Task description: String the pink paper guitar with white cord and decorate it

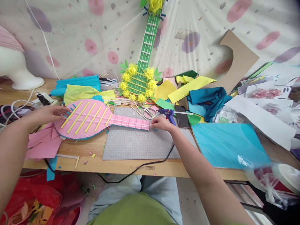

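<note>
A pink paper lute model (92, 126) with a blue edge lies partly over the grey cutting mat (133, 147). Slanting yellow strips cross its round body, and thin white strings (122, 121) run along it to the neck. At the body's left edge, beside short blue sticks (73, 107), are the closed fingertips of my left hand (55, 114); what they pinch is hidden. My right hand (161, 123) is closed at the tip of the neck, pinching the string ends. Scissors (150, 113) and a blue glue gun (167, 115) lie just behind it.
A green lute model with yellow flowers (138, 78) leans on the back curtain. Crepe paper (206, 101), a phone (182, 117) and a blue sheet (231, 143) lie rightward. Pink paper scraps (44, 147) are at left. A black cable (140, 164) crosses the table's front edge.
</note>
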Available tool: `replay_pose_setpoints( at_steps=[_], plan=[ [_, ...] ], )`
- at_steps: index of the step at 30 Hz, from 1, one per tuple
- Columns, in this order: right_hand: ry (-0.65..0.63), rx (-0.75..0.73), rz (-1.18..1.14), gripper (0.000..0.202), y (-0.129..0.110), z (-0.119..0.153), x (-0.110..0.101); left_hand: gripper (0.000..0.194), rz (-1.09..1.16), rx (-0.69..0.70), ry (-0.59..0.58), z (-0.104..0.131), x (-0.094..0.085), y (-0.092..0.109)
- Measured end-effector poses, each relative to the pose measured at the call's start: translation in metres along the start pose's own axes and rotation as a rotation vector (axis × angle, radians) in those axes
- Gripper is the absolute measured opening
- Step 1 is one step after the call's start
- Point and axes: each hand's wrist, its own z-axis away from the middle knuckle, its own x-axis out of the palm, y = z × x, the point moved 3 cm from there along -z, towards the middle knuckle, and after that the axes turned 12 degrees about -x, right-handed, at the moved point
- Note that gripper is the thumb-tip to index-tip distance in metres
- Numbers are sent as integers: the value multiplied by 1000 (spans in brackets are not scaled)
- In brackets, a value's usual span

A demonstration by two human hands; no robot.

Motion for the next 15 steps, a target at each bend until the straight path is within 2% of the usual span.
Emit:
replay_pose_setpoints(
  at_steps=[4,10,15],
  plan=[
    [-1,16,31,29,7,4,0,66,-62,-9,-29,-3,-4,-4],
    [-18,44,131,19,8,7,-2,63,-301,-34,69,0,-6,1],
    [-26,46,190,17,7,10,-5,63,-342,-17,47,-7,-10,-5]
  ],
)
